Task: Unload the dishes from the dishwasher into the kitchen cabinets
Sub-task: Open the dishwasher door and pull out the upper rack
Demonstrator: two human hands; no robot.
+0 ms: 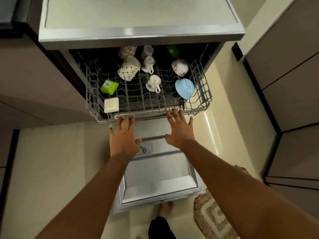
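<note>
The dishwasher stands open, its grey wire rack [201,94] pulled partly out over the lowered door [160,183]. In the rack sit a large patterned cup [129,68], a white mug with a blue flower [153,83], a second white mug [148,64], a floral bowl [180,67], a light blue bowl [184,88], a green container [109,86] and a white square container [111,105]. My left hand [123,135] and my right hand [179,129] are spread flat, fingers straight, fingertips at the rack's front rail. Neither holds anything.
A grey countertop [138,16] covers the dishwasher. Brown cabinet fronts [293,75] rise at the right and more at the left [25,80]. A woven mat [212,216] lies on the pale floor at the lower right, and my foot [166,208] stands below the door edge.
</note>
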